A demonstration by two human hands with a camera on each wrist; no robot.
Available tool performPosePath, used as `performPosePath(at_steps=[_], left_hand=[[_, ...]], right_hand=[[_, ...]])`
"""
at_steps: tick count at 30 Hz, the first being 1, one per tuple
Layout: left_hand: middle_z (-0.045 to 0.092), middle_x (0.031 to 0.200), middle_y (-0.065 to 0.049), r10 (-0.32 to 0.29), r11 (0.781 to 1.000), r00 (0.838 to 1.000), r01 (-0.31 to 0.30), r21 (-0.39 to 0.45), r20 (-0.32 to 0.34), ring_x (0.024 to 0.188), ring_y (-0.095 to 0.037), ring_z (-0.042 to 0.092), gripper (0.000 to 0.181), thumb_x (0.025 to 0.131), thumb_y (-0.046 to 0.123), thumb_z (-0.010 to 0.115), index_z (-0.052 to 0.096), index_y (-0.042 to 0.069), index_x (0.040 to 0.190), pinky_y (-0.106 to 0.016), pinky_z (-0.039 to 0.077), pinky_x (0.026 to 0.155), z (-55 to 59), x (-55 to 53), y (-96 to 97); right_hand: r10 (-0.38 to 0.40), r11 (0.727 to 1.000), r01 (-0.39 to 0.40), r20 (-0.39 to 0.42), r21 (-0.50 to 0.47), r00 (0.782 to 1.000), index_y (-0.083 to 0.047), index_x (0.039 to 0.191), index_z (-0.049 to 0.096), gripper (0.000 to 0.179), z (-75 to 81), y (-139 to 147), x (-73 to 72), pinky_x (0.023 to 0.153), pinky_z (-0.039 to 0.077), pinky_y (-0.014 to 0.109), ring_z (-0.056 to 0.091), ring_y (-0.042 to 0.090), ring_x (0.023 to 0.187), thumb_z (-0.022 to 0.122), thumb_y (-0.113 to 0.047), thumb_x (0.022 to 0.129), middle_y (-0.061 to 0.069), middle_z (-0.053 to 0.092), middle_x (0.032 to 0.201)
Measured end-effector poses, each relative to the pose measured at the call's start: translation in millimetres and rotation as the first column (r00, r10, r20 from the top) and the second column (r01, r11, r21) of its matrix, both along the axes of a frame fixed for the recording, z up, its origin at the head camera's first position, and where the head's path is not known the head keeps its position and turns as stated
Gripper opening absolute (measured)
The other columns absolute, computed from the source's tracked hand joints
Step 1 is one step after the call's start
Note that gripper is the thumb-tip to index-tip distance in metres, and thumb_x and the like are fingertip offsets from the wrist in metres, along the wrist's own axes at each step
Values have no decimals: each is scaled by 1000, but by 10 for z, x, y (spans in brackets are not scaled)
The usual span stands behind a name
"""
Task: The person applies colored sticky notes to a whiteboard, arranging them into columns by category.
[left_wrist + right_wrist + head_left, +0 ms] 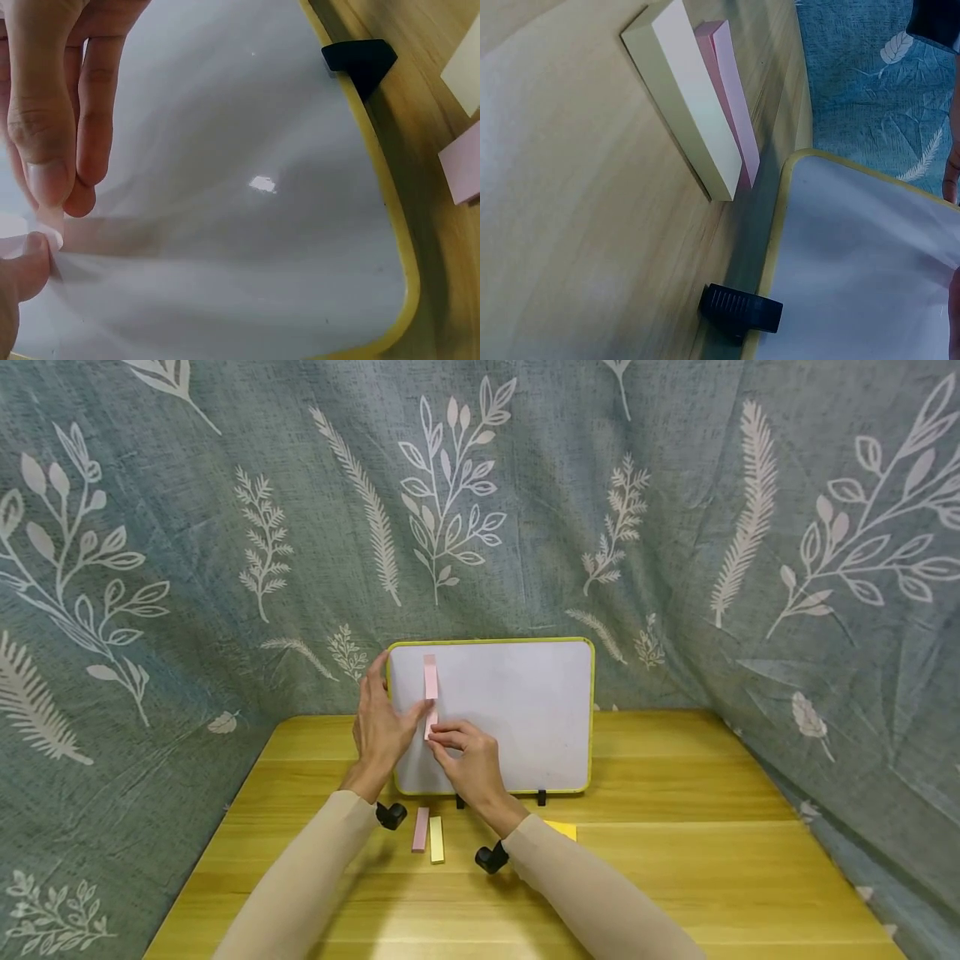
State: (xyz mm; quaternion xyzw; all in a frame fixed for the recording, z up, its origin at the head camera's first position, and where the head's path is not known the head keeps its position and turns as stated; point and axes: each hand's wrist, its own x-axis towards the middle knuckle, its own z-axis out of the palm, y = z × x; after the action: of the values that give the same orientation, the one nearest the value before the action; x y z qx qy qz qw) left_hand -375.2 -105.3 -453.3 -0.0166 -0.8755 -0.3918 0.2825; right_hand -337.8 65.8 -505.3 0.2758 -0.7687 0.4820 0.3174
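A whiteboard (517, 718) with a yellow-green frame stands upright on the table. Near its left side a pink sticky strip (431, 677) is on the surface, with a second pink strip (431, 724) just below. My left hand (381, 727) holds the board's left edge, its thumb pressing at the top of the lower strip. Between thumb and fingers, my right hand (472, 760) pinches that strip's bottom end. In the left wrist view, the right hand (64, 112) partly covers the strip.
A pink sticky-note pad (421, 831) and a pale yellow pad (437, 841) lie side by side before the board. Black feet (542, 797) support it. A deeper yellow piece (562, 830) shows partly behind the right forearm. Patterned cloth (525, 568) hangs behind.
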Motion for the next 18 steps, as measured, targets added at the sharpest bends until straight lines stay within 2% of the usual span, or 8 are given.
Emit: performPosePath(at_steps=[5,10,18], left_hand=[[62,146,-18,-15,1000,1000,15,-10,2,117,-44,74,112,96,44,99,29,36,183,-62,64,73,-11,4,-19],[61,148,-21,-34,998,999,34,-53,6,121,-45,74,120,93,41,102,25,34,185,-62,66,76,-24,36,-66],[58,148,-23,-67,991,998,64,-120,-18,102,-45,72,131,89,38,105,20,31,188,-57,61,71,-13,82,-123]], right_hand=[[-3,1000,3,6,24,1000,1,108,92,8,1,21,-5,93,71,28,88,30,110,91,-1,100,14,87,117],[15,998,-16,10,58,1000,2,109,91,8,25,45,6,92,72,28,89,31,109,90,0,101,16,87,118],[87,993,-90,48,75,995,3,112,89,11,59,92,0,93,70,22,88,30,109,88,0,102,18,84,122]])
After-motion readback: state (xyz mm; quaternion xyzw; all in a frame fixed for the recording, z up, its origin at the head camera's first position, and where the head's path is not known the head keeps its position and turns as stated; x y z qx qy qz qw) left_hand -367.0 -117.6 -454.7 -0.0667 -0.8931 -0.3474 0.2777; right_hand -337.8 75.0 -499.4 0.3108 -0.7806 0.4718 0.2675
